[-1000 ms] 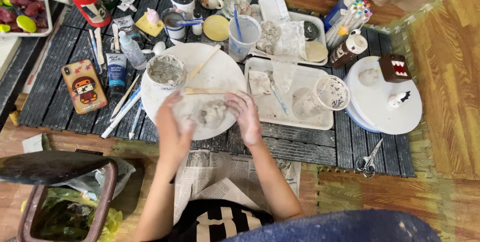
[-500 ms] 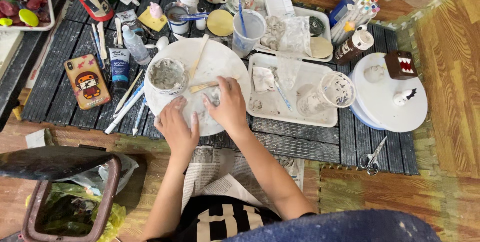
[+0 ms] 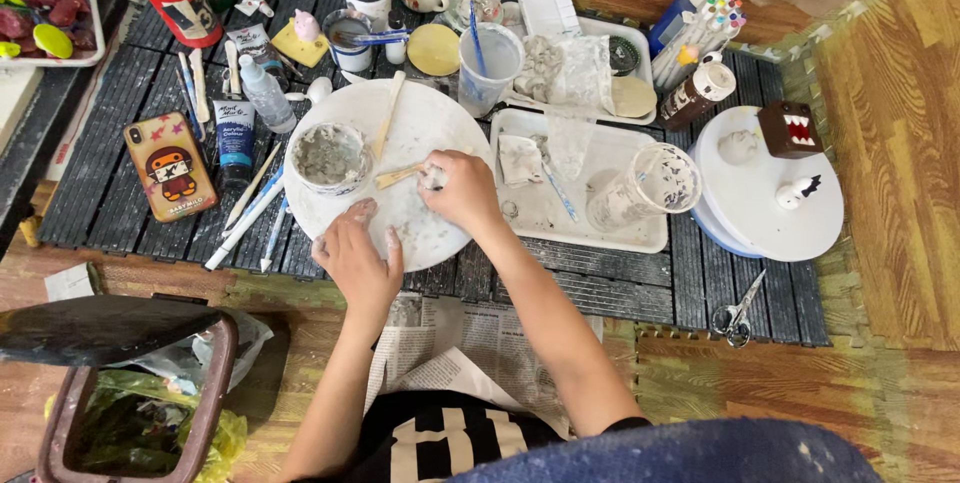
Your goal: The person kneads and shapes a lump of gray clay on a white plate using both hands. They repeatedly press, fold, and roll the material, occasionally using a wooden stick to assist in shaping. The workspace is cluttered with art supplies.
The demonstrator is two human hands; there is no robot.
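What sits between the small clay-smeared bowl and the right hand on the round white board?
In the head view, two flat wooden sticks lie on the round white board between the bowl and the right hand.

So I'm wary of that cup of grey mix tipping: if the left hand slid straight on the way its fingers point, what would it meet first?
Probably bare plate: the left hand points up the round white plate, passing just right of the grey-filled cup, towards the flat wooden stick. Depth is unclear.

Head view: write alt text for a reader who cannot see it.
A person's right hand pinches a small white lump on a round white board, while the left hand rests on the board's near edge. A smeared cup, wooden sticks, paint tubes, a phone and white trays crowd the dark slatted mat.
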